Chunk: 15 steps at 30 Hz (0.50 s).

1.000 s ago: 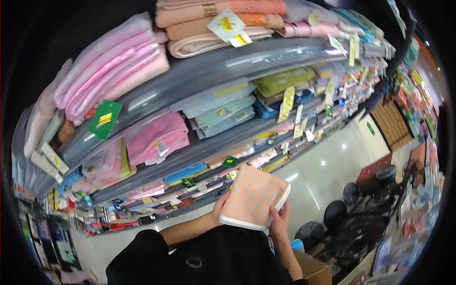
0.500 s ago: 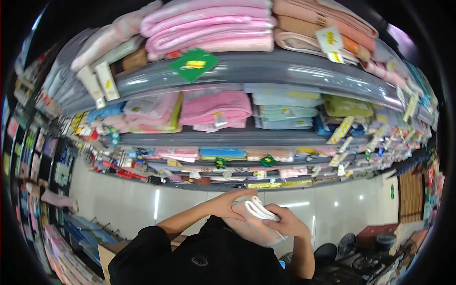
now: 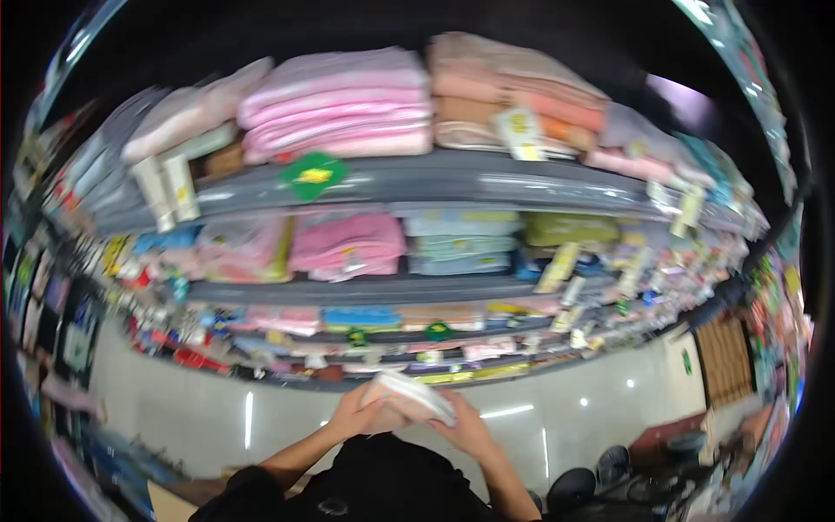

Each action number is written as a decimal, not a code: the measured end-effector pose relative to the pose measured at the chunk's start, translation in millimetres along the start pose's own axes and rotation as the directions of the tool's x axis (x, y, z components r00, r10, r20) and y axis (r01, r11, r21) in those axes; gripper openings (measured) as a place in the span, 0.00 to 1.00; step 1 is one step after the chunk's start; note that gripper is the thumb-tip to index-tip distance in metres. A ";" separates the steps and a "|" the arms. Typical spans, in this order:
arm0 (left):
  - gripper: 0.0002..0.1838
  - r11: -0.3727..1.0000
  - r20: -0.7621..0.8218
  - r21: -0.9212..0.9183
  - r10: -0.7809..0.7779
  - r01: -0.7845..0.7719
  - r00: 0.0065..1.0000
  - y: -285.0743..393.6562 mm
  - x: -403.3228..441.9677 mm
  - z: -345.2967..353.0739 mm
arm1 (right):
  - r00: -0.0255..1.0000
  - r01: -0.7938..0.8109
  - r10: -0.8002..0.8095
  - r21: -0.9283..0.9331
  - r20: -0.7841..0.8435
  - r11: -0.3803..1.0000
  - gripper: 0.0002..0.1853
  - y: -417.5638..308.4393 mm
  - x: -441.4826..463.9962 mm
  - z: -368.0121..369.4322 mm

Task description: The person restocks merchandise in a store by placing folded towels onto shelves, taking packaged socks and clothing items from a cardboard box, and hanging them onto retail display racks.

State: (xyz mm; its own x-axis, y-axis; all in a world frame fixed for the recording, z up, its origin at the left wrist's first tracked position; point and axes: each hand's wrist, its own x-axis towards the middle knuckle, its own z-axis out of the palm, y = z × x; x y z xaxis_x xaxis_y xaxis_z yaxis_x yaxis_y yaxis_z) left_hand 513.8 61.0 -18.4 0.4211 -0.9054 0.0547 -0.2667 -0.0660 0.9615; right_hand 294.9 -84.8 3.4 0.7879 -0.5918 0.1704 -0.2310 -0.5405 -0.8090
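A folded orange-and-white checked cloth (image 3: pixel 407 402) with a white edge is held in front of the chest, low in the middle of the view. My left hand (image 3: pixel 355 412) grips its left side, the fingers closed on it. On the right side, my right hand (image 3: pixel 463 424) is closed on the cloth near its white edge. The picture is blurred, so single fingers are hard to make out. Part of the cloth's underside is hidden by my left hand.
Shelves ahead hold folded pink towels (image 3: pixel 339 103), peach and brown towels (image 3: pixel 513 87) and a green price tag (image 3: pixel 314 176). Tiled floor (image 3: pixel 296 418) lies below. Dark round objects (image 3: pixel 571 489) stand at lower right, a cardboard box (image 3: pixel 174 500) at lower left.
The view has swung left, then tilted up, since the first frame. The cloth, first held with its checked face showing, is now turned with its folded white edge up, still in both hands.
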 end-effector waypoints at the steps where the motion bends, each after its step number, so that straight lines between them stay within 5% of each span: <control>1: 0.22 0.999 0.021 0.037 0.016 -0.016 1.000 4.4 -1.1 -3.0 | 0.999 -0.045 0.045 -0.005 -0.017 0.999 0.31 3.1 -7.4 3.0; 4: 0.23 0.964 0.110 0.267 -0.015 -0.015 0.994 14.1 4.0 -2.1 | 0.992 0.067 -0.067 -0.005 -0.110 0.998 0.21 -7.5 -20.3 -6.3; 6: 0.24 0.978 -0.100 -0.120 0.159 -0.171 0.982 15.1 4.9 12.0 | 0.992 0.018 -0.020 -0.024 -0.123 1.000 0.18 -12.7 -33.4 -10.8; 7: 0.24 0.974 -0.068 -0.122 0.185 -0.192 0.980 17.7 5.4 12.9 | 0.995 -0.019 0.017 -0.021 -0.093 1.000 0.15 -12.8 -40.4 -10.6; 9: 0.25 0.893 0.120 0.323 0.290 -0.313 0.950 22.7 9.3 9.7 | 0.988 -0.033 0.029 -0.023 -0.153 0.999 0.15 -3.9 -55.2 -9.9; 11: 0.24 0.850 0.256 0.317 0.350 -0.420 0.901 15.9 12.8 13.1 | 0.991 -0.015 0.010 -0.030 -0.137 0.999 0.15 0.7 -71.0 -12.1; 13: 0.23 0.965 0.301 0.188 0.122 -0.184 0.946 0.1 11.9 21.0 | 0.984 -0.067 0.056 -0.063 -0.168 0.996 0.14 2.4 -86.8 -14.0; 15: 0.22 0.965 0.323 0.176 0.129 -0.193 0.937 3.4 12.0 30.0 | 0.980 -0.034 0.018 -0.081 -0.198 0.996 0.14 5.9 -100.1 -14.4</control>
State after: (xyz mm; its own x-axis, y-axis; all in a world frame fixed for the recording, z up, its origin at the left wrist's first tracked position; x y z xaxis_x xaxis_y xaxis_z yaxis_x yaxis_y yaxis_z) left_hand 491.9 37.3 -22.5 0.0802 -0.9929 0.0878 -0.4917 0.0372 0.8700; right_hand 206.5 -37.4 -10.3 0.6549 -0.7081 0.2641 -0.3031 -0.5662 -0.7665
